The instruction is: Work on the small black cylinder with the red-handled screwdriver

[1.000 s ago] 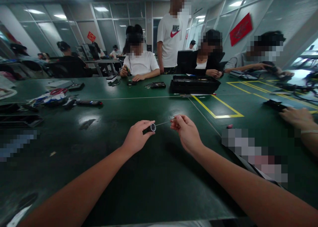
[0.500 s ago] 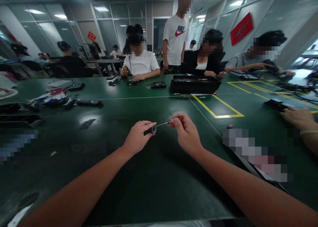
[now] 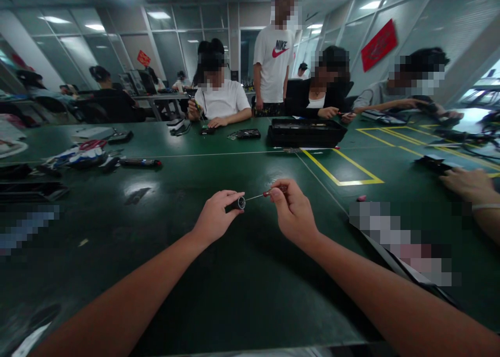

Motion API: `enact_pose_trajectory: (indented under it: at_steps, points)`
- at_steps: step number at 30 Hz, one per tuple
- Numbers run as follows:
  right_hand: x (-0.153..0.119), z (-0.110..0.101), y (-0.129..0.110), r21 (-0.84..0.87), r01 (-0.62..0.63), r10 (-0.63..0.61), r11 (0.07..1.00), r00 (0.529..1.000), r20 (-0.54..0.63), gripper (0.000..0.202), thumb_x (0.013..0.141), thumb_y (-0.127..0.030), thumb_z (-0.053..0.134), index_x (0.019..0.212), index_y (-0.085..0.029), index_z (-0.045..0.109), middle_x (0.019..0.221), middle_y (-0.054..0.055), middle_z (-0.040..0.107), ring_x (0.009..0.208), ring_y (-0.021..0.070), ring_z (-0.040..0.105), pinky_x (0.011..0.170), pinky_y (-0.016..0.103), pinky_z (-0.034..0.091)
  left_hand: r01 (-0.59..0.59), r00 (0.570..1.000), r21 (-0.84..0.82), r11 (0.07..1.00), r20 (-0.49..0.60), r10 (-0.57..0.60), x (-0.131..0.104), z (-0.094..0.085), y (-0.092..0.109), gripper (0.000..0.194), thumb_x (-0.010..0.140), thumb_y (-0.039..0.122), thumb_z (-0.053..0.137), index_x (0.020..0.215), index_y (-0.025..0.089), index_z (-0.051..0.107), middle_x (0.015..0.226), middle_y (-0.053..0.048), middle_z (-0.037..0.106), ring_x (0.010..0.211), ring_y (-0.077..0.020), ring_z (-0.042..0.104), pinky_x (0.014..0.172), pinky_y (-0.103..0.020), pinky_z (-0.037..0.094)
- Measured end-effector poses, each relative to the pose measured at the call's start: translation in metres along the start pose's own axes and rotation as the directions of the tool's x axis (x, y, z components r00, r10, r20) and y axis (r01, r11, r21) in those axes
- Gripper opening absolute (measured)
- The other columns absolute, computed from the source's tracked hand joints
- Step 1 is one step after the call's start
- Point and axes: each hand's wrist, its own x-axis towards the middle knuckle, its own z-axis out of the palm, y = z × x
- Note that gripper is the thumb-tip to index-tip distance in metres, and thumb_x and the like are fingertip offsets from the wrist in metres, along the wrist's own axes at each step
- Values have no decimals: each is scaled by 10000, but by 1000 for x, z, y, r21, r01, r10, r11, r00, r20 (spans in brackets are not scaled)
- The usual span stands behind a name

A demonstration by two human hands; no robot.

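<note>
My left hand is closed around a small black cylinder whose round, silver-rimmed end faces right and toward me. In my right hand is a screwdriver with a reddish, see-through handle and a thin metal shaft. The shaft points left, and its tip is at the opening of the cylinder's rimmed end; how deep it reaches I cannot tell. Both hands are held above the green table. My fingers hide most of the screwdriver's handle and the back of the cylinder.
A long black bin stands at the far side. Tools and scraps lie to the left, near a dark pen-shaped tool. Another person's hand rests at the right edge. Several people sit across the table.
The screwdriver's tip has shifted slightly, from the rim's upper edge to the opening of the cylinder. My hands have barely moved. Across the table, a seated person has raised a tool.
</note>
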Motion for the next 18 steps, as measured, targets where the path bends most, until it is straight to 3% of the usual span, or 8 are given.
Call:
enact_pose_trajectory:
  at_steps: [12, 18]
  points:
    - [1, -1, 1, -64, -31, 29, 997, 999, -35, 131, 1005, -334, 451, 1001, -242, 543, 795, 18, 658, 642, 177, 581, 608, 317, 417, 43, 998, -101, 994, -30, -47, 1, 2, -5, 438, 838, 179, 744, 1259, 274, 670, 1237, -50, 664, 1152, -224, 607, 1048, -436, 470]
    - [0, 0, -2, -56, 24, -23, 998, 999, 29, 118, 1002, -317, 454, 991, -234, 538, 847, 37, 693, 721, 191, 637, 659, 323, 438, 29, 999, -70, 997, -14, -30, 0, 2, -1, 445, 834, 147, 738, 1255, 276, 675, 1228, -50, 666, 1143, -224, 606, 1028, -424, 478]
